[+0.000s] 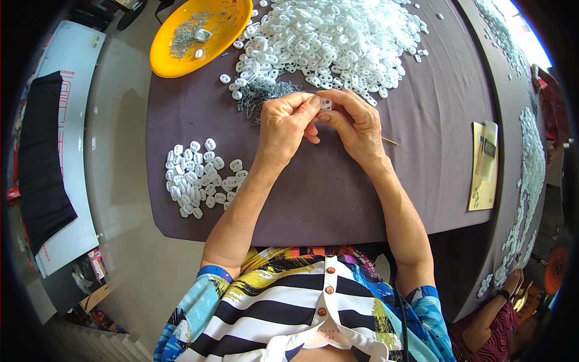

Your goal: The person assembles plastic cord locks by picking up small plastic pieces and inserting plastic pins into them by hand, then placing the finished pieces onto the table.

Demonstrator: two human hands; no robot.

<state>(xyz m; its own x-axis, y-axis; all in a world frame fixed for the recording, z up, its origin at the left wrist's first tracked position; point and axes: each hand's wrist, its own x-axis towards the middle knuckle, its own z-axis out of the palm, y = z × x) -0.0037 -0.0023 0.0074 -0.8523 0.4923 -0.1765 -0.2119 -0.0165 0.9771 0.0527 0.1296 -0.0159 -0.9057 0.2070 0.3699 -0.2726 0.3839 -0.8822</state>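
My left hand (pixel 285 125) and my right hand (pixel 357 125) meet over the dark cloth. Between their fingertips is a small white plastic piece (pixel 326 104) with two holes, pinched by both thumbs and forefingers. Whether anything smaller is in the left fingertips is hidden. Just beyond my left hand lies a pile of small grey metal parts (pixel 265 92), perhaps springs or screws. A large heap of white two-hole pieces (pixel 338 39) rises behind my hands. Left of my left forearm, more white pieces (pixel 196 175) are gathered in a loose group.
An orange-yellow plate (pixel 226 42) at the back left holds small metal parts. By my right wrist lies a thin wooden stick (pixel 391 141). A tan pad (pixel 482 196) with a clear item on it rests at the right edge. Another person's arm (pixel 487 323) shows at lower right.
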